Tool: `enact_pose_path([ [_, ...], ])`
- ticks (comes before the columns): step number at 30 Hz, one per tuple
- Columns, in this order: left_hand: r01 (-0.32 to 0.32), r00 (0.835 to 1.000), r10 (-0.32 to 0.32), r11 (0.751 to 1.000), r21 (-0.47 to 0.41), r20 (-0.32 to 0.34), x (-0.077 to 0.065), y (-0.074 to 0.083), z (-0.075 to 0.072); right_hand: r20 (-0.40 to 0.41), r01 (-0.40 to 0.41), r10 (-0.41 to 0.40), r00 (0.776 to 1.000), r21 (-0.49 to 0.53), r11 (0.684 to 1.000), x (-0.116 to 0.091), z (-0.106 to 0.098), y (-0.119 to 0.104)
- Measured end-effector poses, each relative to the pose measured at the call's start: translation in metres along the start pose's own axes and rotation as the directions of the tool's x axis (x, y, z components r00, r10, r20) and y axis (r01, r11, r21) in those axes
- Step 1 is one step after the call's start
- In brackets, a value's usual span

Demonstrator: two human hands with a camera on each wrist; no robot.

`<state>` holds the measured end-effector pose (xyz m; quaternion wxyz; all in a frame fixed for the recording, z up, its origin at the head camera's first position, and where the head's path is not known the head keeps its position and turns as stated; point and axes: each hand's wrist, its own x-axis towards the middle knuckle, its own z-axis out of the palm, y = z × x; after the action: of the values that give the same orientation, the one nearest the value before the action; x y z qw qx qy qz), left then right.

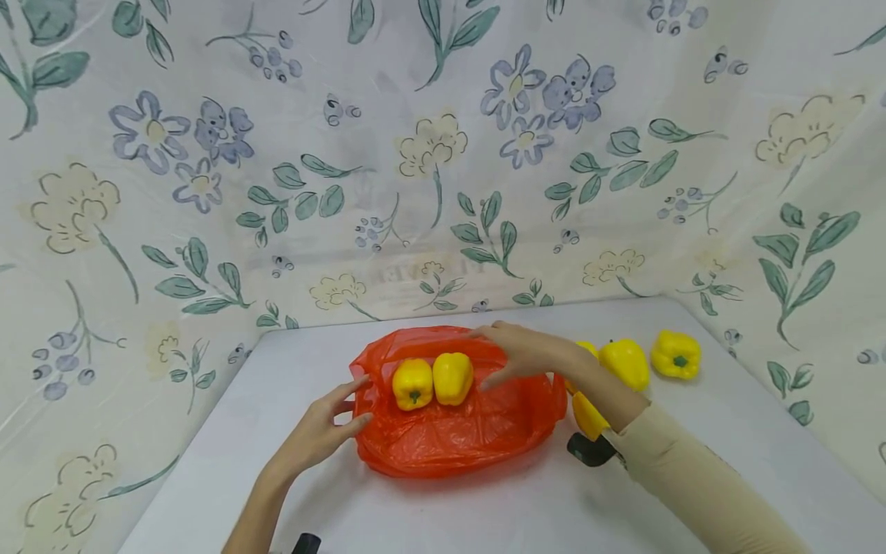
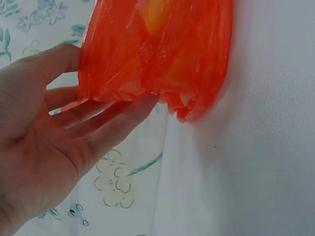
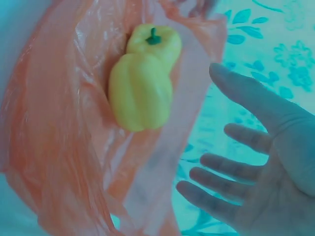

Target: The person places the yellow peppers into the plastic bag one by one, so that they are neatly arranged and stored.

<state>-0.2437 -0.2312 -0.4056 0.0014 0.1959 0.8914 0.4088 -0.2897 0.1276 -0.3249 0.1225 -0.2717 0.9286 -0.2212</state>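
A red plastic bag (image 1: 443,446) lies with its mouth spread wide, and two yellow bell peppers (image 1: 453,378) sit side by side inside it. My left hand (image 1: 321,423) is at the bag's left edge; in the left wrist view its extended fingers (image 2: 120,125) touch the crumpled plastic. Over the bag's back right part hovers my right hand (image 1: 515,352), empty, with fingers spread and thumb apart. The right wrist view shows that palm beside the bag, away from the two peppers (image 3: 141,93).
More yellow bell peppers (image 1: 676,355) lie on the white table (image 1: 318,350) to the right of the bag, some partly hidden by my right forearm. A floral sheet (image 1: 415,192) stands behind the table and hangs along its sides.
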Motion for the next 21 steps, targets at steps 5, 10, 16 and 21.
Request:
enact_pose_path([
  [5,-0.002,1.0,0.002,1.0,0.001,-0.004,-0.001,-0.001,0.0,-0.05,0.04,-0.038,0.998,0.057,0.998,-0.025,-0.008,0.001],
  [10,-0.005,1.0,0.005,1.0,0.01,-0.01,0.0,-0.001,-0.001,-0.085,0.034,-0.026,0.996,0.091,0.995,-0.051,-0.014,0.009],
  [16,0.003,1.0,-0.003,1.0,0.012,-0.012,0.0,0.0,-0.001,-0.141,0.007,0.005,0.99,0.079,0.997,-0.08,-0.012,0.03],
  [21,0.004,1.0,-0.004,1.0,0.008,-0.009,0.0,-0.001,0.0,-0.17,-0.009,0.021,0.985,0.072,0.997,-0.1,-0.008,0.049],
])
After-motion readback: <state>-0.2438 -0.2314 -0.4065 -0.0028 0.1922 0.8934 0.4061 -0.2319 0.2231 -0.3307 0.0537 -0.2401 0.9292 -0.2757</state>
